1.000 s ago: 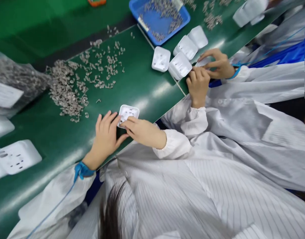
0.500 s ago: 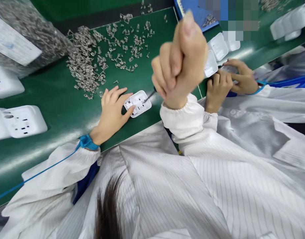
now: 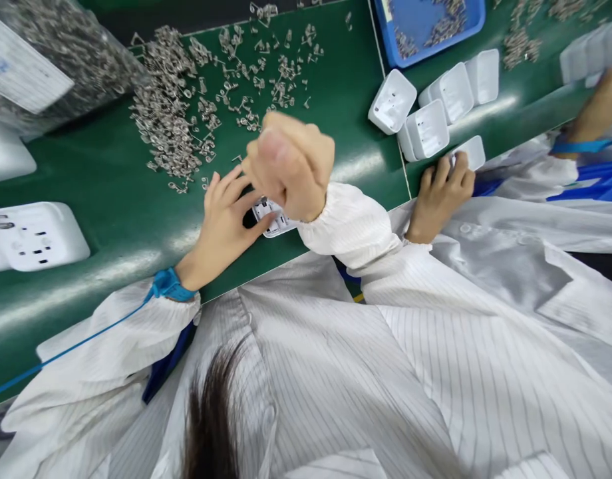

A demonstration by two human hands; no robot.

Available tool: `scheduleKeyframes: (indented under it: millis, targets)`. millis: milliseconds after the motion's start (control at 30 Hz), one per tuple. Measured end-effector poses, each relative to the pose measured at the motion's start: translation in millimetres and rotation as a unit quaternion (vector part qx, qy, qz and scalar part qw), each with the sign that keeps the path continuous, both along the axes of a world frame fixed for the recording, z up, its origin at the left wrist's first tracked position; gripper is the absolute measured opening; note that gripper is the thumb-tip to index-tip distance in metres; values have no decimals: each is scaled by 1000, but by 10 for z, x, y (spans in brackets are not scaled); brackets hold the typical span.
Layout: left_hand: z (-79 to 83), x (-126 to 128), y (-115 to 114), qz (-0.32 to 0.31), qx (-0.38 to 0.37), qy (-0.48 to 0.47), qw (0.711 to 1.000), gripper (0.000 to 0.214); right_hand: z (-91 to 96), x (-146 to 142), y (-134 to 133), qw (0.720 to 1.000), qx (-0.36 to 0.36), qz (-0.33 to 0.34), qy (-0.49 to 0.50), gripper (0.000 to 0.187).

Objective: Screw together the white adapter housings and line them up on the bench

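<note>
A white plastic socket shell lies on the green bench, its inside with slots facing up. My left hand grips its left end, thumb across the near side and forefinger at the far side, other fingers spread on the bench. Above the shell's right part is my right hand, closed in a fist with the thumb on top. The fist hides what it holds in this view; half a second ago a thin dark-shafted tool like a screwdriver stuck out below it. Many small bent metal pieces lie heaped beyond my left hand.
White socket shells stand at left, below a clear bag of metal pieces. At right are more white shells and a blue tray with small metal parts. A co-worker's hand touches a white shell nearby.
My right fist has moved left and lower in view, over the shell, covering the tool. My left hand keeps its place on the shell. The co-worker's hands have moved apart.
</note>
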State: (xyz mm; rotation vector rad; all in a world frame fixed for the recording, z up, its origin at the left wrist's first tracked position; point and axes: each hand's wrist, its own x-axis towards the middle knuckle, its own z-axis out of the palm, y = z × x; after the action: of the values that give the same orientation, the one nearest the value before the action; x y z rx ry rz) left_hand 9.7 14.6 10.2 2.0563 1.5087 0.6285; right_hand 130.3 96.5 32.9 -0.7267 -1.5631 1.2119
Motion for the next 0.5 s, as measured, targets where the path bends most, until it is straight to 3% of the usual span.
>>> scheduleKeyframes:
  millis: [133,233,300,433,500]
  targets:
    - [-49,-8,-12,-2,15,15,1000,42,262,91,69,986,-38,-106,120,56]
    - [-61,-15,-17,1,16,13,1000,43,363,134,38,979,-42,-83,183,55]
    - [-46,-16,-17,5,7,8,1000,42,331,106,-24,985,-48,-49,157,54]
    - [-1,-1,-9,5,-9,1,1000,38,150,-11,-109,996,-57,-63,26,58]
    - [9,11,0,7,-8,-4,1000,35,129,38,-118,996,-78,-2,-51,59]
